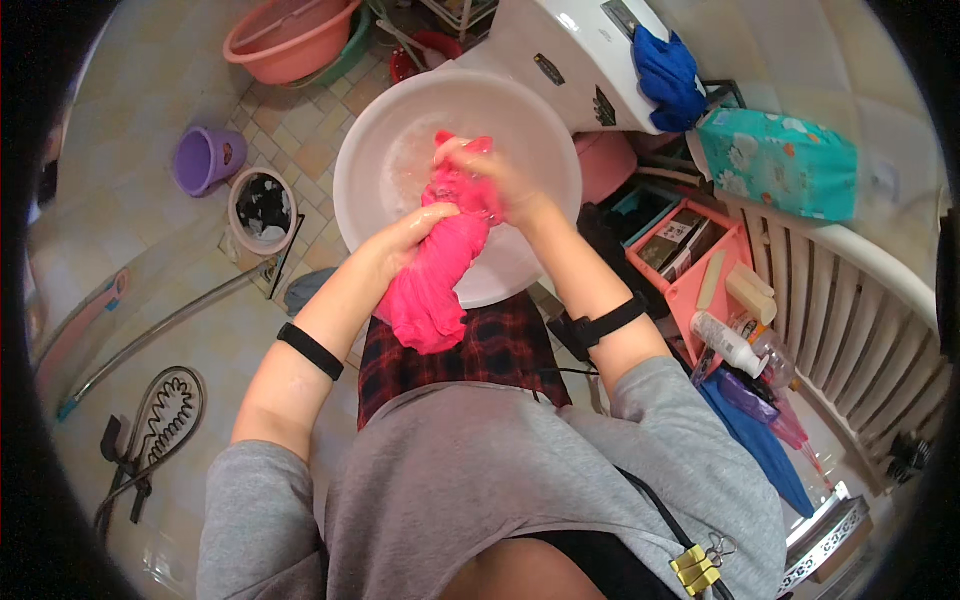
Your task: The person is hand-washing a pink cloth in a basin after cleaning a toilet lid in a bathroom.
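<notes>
A wet, bright pink cloth (437, 270) is bunched lengthwise over a large white basin (366, 165). Its lower end spills past the near rim, above my dark red plaid lap. My left hand (415, 232) is closed round the middle of the bundle, thumb on top. Blurred by motion, my right hand (497, 180) grips the upper end, with pink folds showing around its fingers. Both hands look wet. Whitish suds or water seem to lie on the basin's floor, partly hidden by the cloth and my hands.
Left on the tiles stand a purple bucket (203, 160) and a small bin (263, 208). Pink and green tubs (290, 50) sit at the far left. A white appliance with a blue cloth (667, 75) adjoins the basin. At right are a pink crate (690, 245), bottles and a teal package (778, 163).
</notes>
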`<action>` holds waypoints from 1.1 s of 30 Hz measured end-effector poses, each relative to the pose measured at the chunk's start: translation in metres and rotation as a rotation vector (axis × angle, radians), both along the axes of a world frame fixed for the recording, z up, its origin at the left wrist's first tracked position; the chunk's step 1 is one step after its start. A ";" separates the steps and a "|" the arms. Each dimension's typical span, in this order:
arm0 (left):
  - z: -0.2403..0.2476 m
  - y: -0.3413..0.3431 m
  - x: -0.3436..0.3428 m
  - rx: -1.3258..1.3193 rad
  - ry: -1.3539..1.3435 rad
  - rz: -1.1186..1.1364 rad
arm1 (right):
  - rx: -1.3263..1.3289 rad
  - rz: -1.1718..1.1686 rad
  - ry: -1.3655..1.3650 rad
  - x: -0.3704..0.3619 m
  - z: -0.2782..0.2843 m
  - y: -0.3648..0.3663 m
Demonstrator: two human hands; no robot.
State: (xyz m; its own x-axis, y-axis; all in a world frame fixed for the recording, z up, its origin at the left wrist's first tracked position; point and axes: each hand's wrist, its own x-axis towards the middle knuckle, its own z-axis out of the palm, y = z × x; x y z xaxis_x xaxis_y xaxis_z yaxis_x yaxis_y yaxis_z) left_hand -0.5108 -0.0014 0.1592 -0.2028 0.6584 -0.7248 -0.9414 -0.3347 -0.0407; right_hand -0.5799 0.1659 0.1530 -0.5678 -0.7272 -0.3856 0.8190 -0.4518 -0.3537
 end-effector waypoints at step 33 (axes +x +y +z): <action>0.070 0.059 -0.006 -1.055 1.474 -1.016 | 0.771 -0.346 -0.192 0.055 -0.035 -0.010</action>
